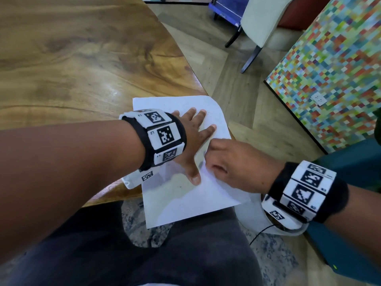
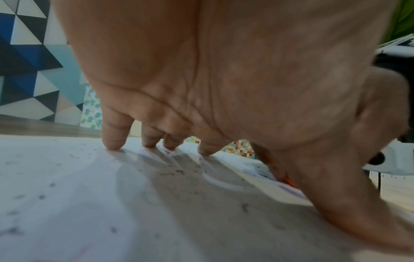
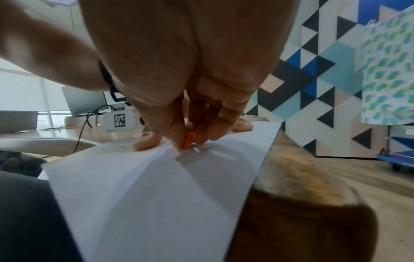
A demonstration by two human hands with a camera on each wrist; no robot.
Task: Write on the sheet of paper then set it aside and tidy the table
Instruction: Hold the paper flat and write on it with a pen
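Note:
A white sheet of paper lies on the near right corner of the wooden table, and its near end hangs past the edge over my lap. My left hand lies flat on the sheet with straight, spread fingers pressing it down. Just right of it, my right hand is curled, pinching a short orange writing stub whose tip touches the paper. The left wrist view shows dark specks and marks on the paper and the orange stub behind my thumb.
The table edge runs just right of the sheet, with floor beyond. A pale chair with dark legs and a blue cart stand farther off. A colourful mosaic panel is at the right. My dark-trousered lap is below.

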